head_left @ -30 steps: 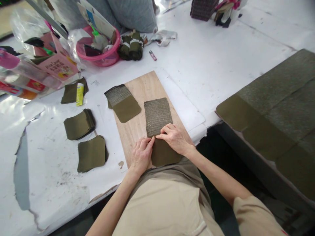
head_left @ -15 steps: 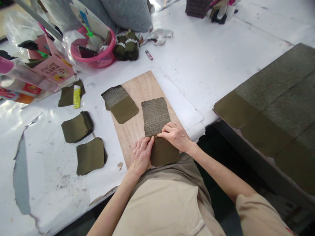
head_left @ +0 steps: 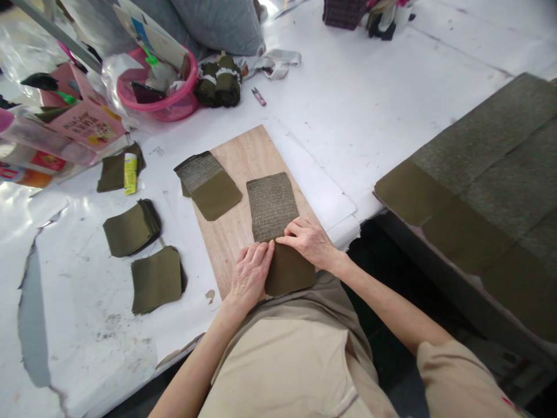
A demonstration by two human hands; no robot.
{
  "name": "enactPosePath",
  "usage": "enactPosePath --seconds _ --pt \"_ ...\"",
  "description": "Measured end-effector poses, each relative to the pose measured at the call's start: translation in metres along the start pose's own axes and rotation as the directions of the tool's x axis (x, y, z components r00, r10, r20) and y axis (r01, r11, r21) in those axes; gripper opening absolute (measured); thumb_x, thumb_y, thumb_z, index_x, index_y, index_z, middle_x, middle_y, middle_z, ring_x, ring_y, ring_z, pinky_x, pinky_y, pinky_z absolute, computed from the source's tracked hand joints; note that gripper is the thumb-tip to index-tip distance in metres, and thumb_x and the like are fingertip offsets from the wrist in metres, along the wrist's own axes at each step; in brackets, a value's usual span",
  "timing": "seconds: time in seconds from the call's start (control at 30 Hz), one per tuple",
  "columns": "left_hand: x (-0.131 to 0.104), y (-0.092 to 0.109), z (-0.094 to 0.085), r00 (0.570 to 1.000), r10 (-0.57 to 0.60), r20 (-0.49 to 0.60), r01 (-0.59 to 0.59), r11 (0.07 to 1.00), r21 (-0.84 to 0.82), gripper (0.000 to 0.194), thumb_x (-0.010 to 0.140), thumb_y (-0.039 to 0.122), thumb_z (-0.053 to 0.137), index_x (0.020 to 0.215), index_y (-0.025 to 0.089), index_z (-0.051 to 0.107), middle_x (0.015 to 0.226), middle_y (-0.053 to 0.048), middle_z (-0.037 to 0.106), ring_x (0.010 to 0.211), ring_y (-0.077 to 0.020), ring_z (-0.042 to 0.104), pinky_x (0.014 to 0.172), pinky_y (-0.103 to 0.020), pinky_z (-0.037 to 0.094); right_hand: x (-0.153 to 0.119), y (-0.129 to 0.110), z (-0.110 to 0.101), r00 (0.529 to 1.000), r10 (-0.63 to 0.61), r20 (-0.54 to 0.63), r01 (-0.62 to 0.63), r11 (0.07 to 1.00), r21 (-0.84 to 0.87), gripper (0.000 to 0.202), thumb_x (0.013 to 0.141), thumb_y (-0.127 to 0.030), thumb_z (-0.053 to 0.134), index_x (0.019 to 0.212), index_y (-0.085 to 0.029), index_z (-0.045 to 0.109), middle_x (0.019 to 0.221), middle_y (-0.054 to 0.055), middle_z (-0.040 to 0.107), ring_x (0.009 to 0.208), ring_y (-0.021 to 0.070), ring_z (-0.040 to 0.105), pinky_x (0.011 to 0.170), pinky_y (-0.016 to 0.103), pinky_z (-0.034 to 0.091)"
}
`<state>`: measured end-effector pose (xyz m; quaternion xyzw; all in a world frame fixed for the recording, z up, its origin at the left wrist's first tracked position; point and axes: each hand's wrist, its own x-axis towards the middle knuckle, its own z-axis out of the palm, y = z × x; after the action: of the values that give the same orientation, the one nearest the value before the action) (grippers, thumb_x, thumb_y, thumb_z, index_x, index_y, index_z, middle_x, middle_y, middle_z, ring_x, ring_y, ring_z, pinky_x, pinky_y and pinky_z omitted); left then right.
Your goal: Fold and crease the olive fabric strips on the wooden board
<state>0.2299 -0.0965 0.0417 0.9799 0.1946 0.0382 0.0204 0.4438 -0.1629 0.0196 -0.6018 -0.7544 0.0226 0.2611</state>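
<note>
An olive fabric piece (head_left: 290,270), with a grey speckled upper part, lies on a wooden board (head_left: 213,255) close to my body. Along the line where the two parts meet, my left hand (head_left: 251,270) presses with thumb and fingers drawn together. Just beside its thumb, my right hand (head_left: 307,241) pinches the same line, its fingers curled. The two thumbs nearly touch. Farther up the board rests another two-tone fabric piece (head_left: 216,194), overhanging the board's left edge. What lies under my fingers is hidden.
Stacks of olive fabric (head_left: 156,281) lie to the left, one bearing a yellow tube (head_left: 130,174). Behind are a pink basket (head_left: 191,96), rolled fabric bundles (head_left: 227,81) and small thread snips (head_left: 259,96). Large fabric sheets (head_left: 435,186) cover a surface at right, past a dark gap.
My hands have slid a tiny bit along the seam line, thumbs closer together. The whole view has shifted slightly; the fabric pieces and board stay in place.
</note>
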Motion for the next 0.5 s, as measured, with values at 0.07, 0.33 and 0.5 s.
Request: enactPosePath --seconds 0.07,0.33,0.5 --pt "0.002 0.0 -0.001 1.0 0.003 0.01 -0.002 1.0 -0.013 0.051 0.089 0.01 0.046 0.14 0.009 0.042 0.12 -0.014 0.058 0.114 -0.0257 0.05 0.1 -0.039 0.038 -0.002 0.002 -0.001 1.0 0.015 -0.028 -0.015 1.0 0.009 0.017 0.093 -0.022 0.057 0.104 -0.026 0.071 0.088 0.003 0.061 0.093 0.0178 0.048 0.084 0.032 0.038" --pt "0.004 -0.001 0.002 0.999 -0.011 0.038 0.012 1.0 -0.025 0.054 0.089 0.014 0.047 0.143 0.013 0.04 0.117 -0.014 0.057 0.111 -0.0269 0.05 0.095 -0.04 0.041 -0.012 0.009 -0.008 0.995 0.063 -0.071 -0.059 0.997 0.054 0.016 0.092 -0.022 0.059 0.099 -0.027 0.073 0.084 0.002 0.062 0.09 0.0164 0.049 0.08 0.03 0.039" --pt "0.003 -0.001 0.002 0.999 -0.009 0.044 0.01 1.0 -0.024 0.055 0.09 0.012 0.046 0.144 0.014 0.04 0.117 -0.014 0.057 0.112 -0.0271 0.05 0.095 -0.04 0.04 -0.014 0.01 -0.006 0.995 0.063 -0.07 -0.061 0.997 0.04 0.016 0.092 -0.022 0.059 0.098 -0.028 0.073 0.085 0.002 0.061 0.09 0.0162 0.049 0.08 0.029 0.038"
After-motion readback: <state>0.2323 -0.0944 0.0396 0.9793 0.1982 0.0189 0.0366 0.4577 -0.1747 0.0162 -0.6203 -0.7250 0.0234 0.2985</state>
